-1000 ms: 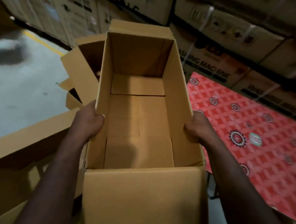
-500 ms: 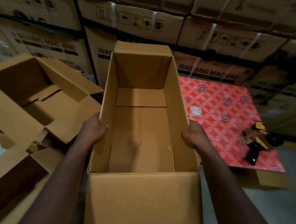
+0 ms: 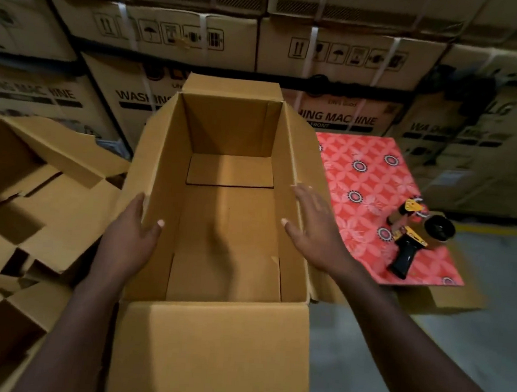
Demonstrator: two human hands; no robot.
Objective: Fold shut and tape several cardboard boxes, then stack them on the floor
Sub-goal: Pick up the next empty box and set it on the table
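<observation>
We look down into an open cardboard box (image 3: 227, 224) in the middle of the frame. All its top flaps are unfolded: the near flap (image 3: 209, 351) hangs down toward us, the far flap (image 3: 231, 85) stands up, and the side flaps lean outward. Its bottom flaps are folded in flat.

Our left hand (image 3: 129, 235) lies on the box's left side, fingers straight along the outside and the thumb over the rim on the inside. Our right hand (image 3: 316, 230) mirrors it on the right side, fingers spread flat on the side flap and the thumb inside. The hands are well apart, with the width of the box between them, and neither is clenched.

At the left of the frame lie other open boxes (image 3: 38, 180), flaps splayed. At centre right a black and yellow tape dispenser (image 3: 406, 246) rests on a red patterned sheet (image 3: 365, 185). Strapped cartons (image 3: 353, 52) printed "WASHING MACHINE" fill the top of the frame. Grey floor (image 3: 392, 358) shows at lower right.
</observation>
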